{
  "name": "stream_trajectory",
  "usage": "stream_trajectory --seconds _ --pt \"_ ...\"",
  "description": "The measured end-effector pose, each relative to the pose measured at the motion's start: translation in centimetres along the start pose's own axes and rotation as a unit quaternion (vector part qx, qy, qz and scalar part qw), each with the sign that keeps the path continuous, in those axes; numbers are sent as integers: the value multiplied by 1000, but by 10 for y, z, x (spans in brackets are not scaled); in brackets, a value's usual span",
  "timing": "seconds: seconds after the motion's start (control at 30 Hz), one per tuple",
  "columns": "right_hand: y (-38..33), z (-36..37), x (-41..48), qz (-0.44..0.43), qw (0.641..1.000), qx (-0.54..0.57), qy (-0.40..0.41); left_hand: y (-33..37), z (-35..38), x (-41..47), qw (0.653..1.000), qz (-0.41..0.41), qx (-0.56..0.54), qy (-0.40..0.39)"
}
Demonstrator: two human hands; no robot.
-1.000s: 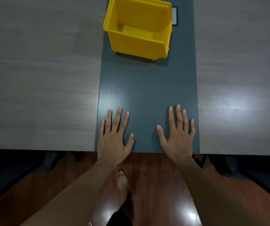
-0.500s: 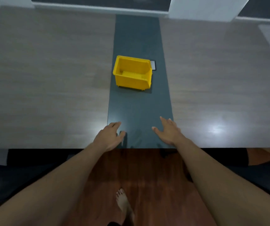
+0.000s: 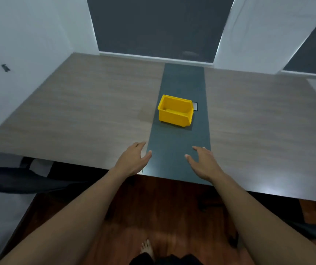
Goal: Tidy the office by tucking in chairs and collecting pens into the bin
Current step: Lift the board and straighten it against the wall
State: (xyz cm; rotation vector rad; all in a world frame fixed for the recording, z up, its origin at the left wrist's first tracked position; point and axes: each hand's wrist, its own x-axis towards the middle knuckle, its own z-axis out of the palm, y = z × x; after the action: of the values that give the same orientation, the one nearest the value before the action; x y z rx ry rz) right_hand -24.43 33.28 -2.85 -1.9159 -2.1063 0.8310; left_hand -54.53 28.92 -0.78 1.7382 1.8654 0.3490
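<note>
A yellow plastic bin (image 3: 175,111) stands on the dark centre strip (image 3: 178,150) of a wide wood-grain table (image 3: 77,115); its inside looks bare. My left hand (image 3: 134,159) and my right hand (image 3: 203,162) hover over the table's near edge, palms turned toward each other, fingers relaxed and holding nothing. Both hands are well short of the bin. No pens show on the tabletop. A dark chair (image 3: 15,178) sits under the table's left near edge.
A small black-framed plate (image 3: 195,106) is set in the strip just behind the bin. Another dark chair part (image 3: 310,232) shows at the lower right. White walls and dark windows ring the table. My bare foot (image 3: 147,249) stands on reddish wood floor.
My hands have lifted off the dark strip where they lay flat and now hover with palms facing inward. The view has pulled back and tilted up, showing the whole table and walls.
</note>
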Motion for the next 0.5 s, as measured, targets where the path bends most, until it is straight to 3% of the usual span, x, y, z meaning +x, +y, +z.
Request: stream_trajectory --seconds 0.5 --pt "-30 -20 -44 -166 985 5 -51 8 -16 -152 973 -138 -62 172"
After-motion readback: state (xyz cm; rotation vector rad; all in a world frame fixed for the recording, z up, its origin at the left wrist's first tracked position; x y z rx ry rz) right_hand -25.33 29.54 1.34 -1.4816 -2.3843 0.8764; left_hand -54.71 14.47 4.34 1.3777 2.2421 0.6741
